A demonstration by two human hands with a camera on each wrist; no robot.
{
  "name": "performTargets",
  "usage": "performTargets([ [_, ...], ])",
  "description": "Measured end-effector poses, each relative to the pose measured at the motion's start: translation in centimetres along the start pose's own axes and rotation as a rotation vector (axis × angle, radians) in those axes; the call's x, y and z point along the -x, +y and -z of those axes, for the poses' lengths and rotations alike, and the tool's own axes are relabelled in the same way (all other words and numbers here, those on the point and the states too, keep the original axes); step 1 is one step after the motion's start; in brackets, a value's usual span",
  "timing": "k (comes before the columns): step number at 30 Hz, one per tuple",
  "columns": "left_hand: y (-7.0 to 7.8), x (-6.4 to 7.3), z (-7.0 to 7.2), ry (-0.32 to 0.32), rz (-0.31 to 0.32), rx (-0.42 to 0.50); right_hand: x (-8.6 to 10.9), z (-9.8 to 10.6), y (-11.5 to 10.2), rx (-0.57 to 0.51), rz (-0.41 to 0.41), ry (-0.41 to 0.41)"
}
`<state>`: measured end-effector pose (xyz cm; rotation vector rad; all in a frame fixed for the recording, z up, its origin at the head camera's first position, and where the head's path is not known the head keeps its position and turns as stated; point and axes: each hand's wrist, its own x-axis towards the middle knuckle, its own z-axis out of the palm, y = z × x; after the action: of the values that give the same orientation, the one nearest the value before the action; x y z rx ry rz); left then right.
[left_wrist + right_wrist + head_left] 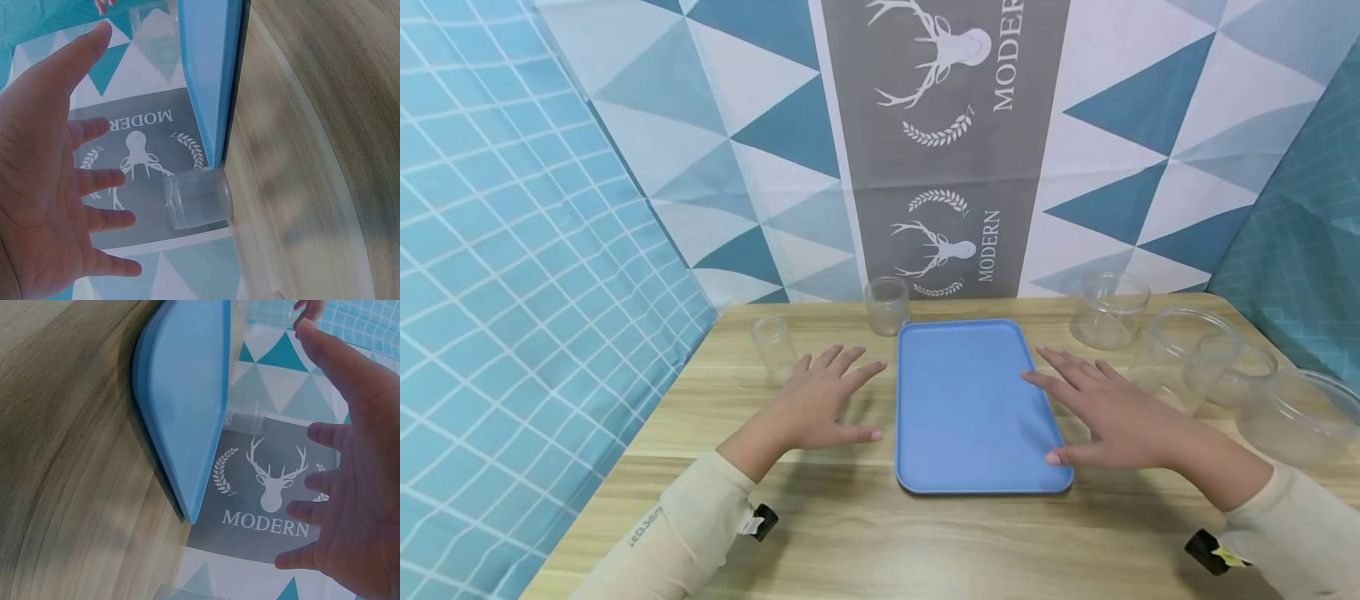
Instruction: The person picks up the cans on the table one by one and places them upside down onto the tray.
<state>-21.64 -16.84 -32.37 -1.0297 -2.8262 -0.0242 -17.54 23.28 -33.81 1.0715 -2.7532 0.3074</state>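
Note:
A blue rectangular tray (973, 408) lies on the wooden table between the two hands. To its left my left hand (820, 404) hovers over the table with fingers spread, holding nothing. My right hand (1112, 417) is held above the tray's right edge, fingers apart and nothing in its grasp. Just beyond the left hand stands a narrow clear cylinder (772, 342), its lower part overlapped by the fingers. A short clear jar (887, 307) stands at the tray's far left corner. In the left wrist view the jar (200, 199) shows close by the tray (209, 69).
Several clear containers crowd the right side, among them a round jar (1109, 310) at the back and a wide bowl-like one (1300, 417) nearest the right edge. Patterned cloth (775, 167) hangs behind the table (925, 542); blue checked cloth (512, 333) hangs at left.

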Motion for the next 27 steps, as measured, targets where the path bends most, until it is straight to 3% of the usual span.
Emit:
performTargets([
  [18,-0.2,0.0,-0.1,0.109,-0.063,-0.001,-1.8,0.0,0.0,0.011,0.156,0.12],
  [27,-0.5,-0.1,-0.3,0.164,-0.097,0.021,-2.7,-0.4,0.0,0.0,0.175,0.139],
])
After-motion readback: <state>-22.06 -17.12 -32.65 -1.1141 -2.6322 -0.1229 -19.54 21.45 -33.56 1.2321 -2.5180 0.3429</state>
